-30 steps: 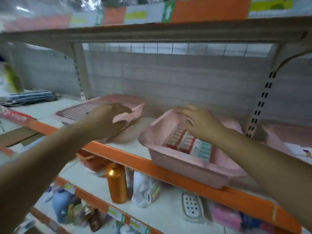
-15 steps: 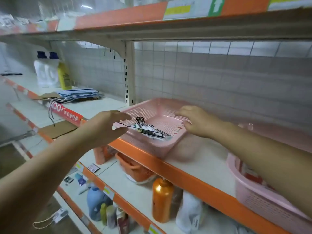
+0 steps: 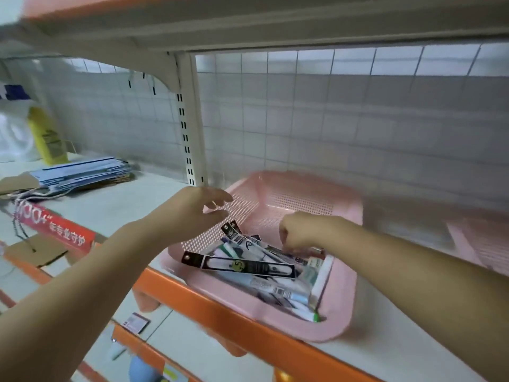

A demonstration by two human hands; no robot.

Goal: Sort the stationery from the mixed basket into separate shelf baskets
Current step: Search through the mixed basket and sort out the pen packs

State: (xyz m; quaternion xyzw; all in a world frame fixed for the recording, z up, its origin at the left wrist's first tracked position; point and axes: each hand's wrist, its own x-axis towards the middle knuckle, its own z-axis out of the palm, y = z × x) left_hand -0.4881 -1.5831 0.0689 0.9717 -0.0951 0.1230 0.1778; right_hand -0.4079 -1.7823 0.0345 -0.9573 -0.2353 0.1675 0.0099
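Nearest me is the orange metal shelf lip (image 3: 209,301), and sitting on it is the pink perforated plastic basket (image 3: 343,293) with the mixed stationery. A long black carded pen pack (image 3: 242,267) lies across its front, long axis running left to right, propped on a heap of white and grey pen packets (image 3: 275,288). The right hand (image 3: 300,230) reaches down into that heap from the right, fingers curled onto the packets. I cannot tell whether they have closed on one. The left hand (image 3: 192,210) hovers relaxed with fingers spread, just beside the basket's left wall, holding nothing. I judge the right hand the nearer one for the pick. Farther right a second pink basket (image 3: 482,244) shows blurred, well apart, and the white wire grid panel (image 3: 330,119) stands behind.
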